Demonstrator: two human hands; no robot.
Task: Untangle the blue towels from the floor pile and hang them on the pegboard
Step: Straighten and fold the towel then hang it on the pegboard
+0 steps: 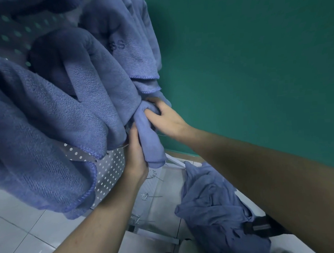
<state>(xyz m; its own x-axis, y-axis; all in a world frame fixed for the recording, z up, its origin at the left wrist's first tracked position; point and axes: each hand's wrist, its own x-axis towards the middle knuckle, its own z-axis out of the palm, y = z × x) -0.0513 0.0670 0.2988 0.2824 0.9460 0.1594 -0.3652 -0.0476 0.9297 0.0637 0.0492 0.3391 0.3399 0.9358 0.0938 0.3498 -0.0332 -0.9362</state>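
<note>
Both hands hold one bunched blue towel against the right edge of the pegboard: the left hand has its grip wrapped round the towel's hanging lower end, and the right hand pinches the bunch just above. Other towels hang on the board up and left. The pile lies on the floor at lower right.
</note>
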